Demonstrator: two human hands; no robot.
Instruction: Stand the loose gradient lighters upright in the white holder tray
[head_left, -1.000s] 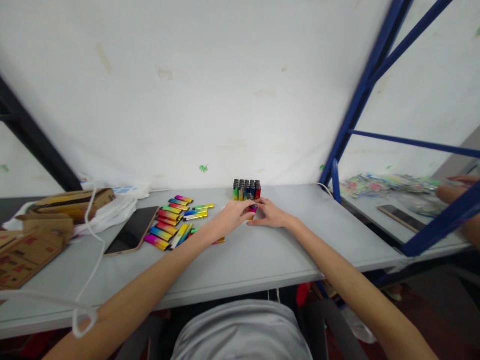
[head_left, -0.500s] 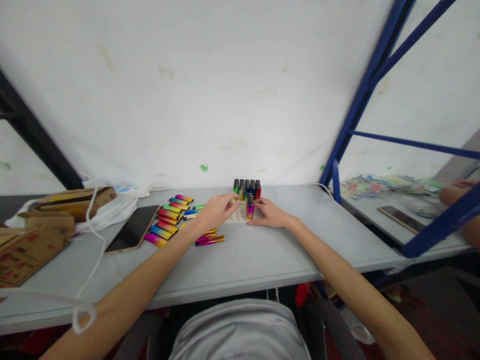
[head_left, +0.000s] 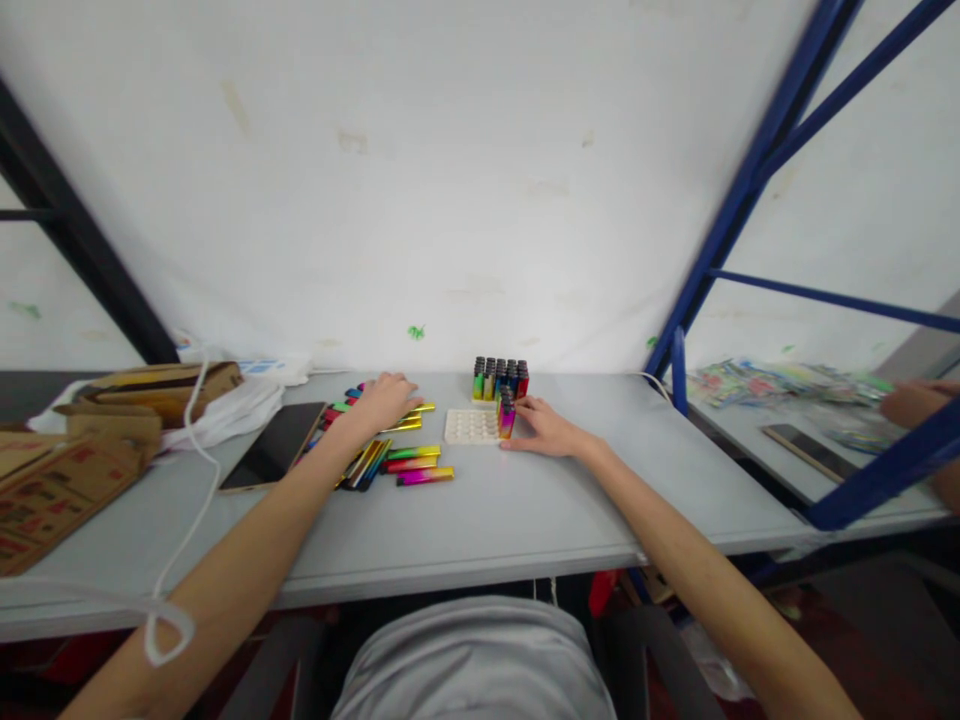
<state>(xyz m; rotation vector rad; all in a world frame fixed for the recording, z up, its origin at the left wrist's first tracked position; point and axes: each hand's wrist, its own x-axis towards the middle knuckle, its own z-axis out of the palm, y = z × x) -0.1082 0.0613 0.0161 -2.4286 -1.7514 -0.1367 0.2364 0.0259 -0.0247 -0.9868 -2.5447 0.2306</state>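
Observation:
Lighters with shiny coloured bodies lie in a loose pile (head_left: 367, 462) on the left of the table. My left hand (head_left: 385, 401) is over the far part of that pile, fingers apart and bent downward, hiding some lighters; I see nothing held in it. Right of the pile lies a white tray (head_left: 471, 427) with rows of small holes. A short row of upright lighters (head_left: 507, 415) stands along its right side. My right hand (head_left: 545, 428) cups this row from the right, its thumb near the tray's front corner. Behind, a block of upright black-topped lighters (head_left: 501, 378) stands together.
A phone (head_left: 274, 446) lies left of the pile, near an open cardboard box (head_left: 71, 480) and a white cable (head_left: 196, 455). A blue metal frame (head_left: 712, 225) rises at the right. Past it, a co-worker's hand (head_left: 919, 402) is near plastic packets (head_left: 780, 385).
My left hand has moved left from above the tray to the lighter pile, uncovering the tray's holes. My right hand stays by the upright row. The view has shifted slightly.

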